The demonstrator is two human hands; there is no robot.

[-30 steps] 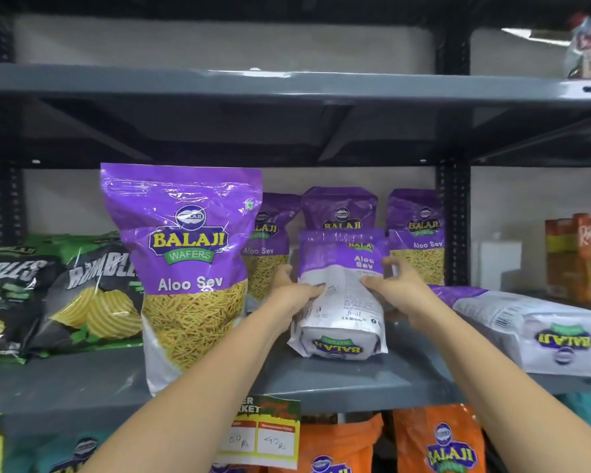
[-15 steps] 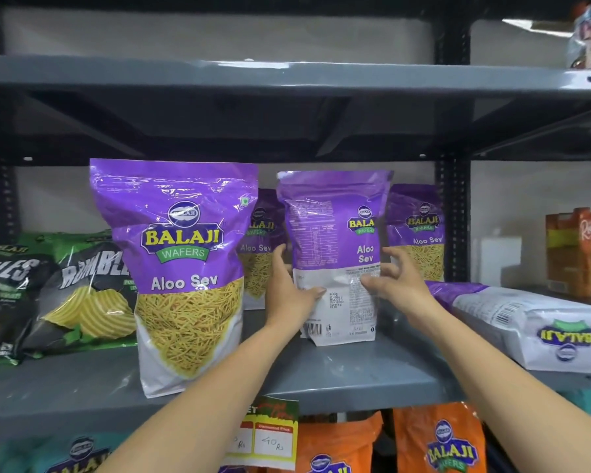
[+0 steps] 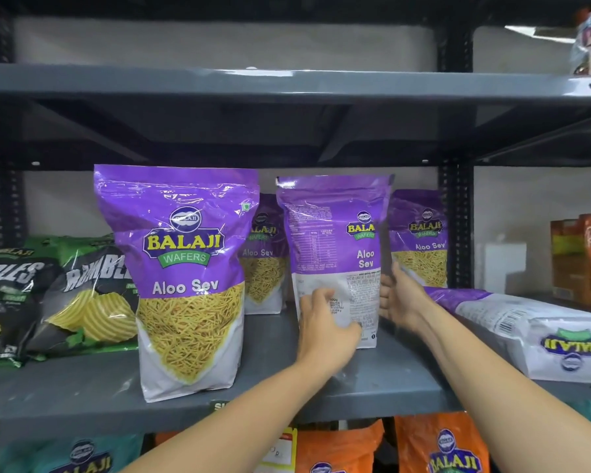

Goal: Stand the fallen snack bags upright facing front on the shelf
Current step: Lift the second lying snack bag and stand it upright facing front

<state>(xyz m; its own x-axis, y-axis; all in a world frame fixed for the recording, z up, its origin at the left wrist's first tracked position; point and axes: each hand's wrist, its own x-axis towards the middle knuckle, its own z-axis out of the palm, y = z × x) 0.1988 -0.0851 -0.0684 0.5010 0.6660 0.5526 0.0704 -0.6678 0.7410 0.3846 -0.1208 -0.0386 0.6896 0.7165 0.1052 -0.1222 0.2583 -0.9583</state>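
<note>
A purple Aloo Sev bag (image 3: 335, 233) stands upright in the middle of the grey shelf (image 3: 287, 387), its back panel with printed text turned toward me. My left hand (image 3: 325, 326) presses flat on its lower front and my right hand (image 3: 398, 298) grips its right edge. To the left stands a bigger-looking Aloo Sev bag (image 3: 185, 274), upright with its front facing me. Another purple bag (image 3: 526, 329) lies flat on its side at the right. Two more upright Aloo Sev bags (image 3: 420, 240) stand at the back.
Black and green chip bags (image 3: 48, 302) lean at the left end of the shelf. A juice carton (image 3: 580, 257) stands at the far right. Black uprights (image 3: 456, 216) frame the bay, another shelf (image 3: 287, 87) runs overhead, and orange bags (image 3: 437, 445) sit below.
The bag between my hands went from lying tilted with its bottom toward me to standing upright. It has since turned slightly, and my left hand slid onto its lower front.
</note>
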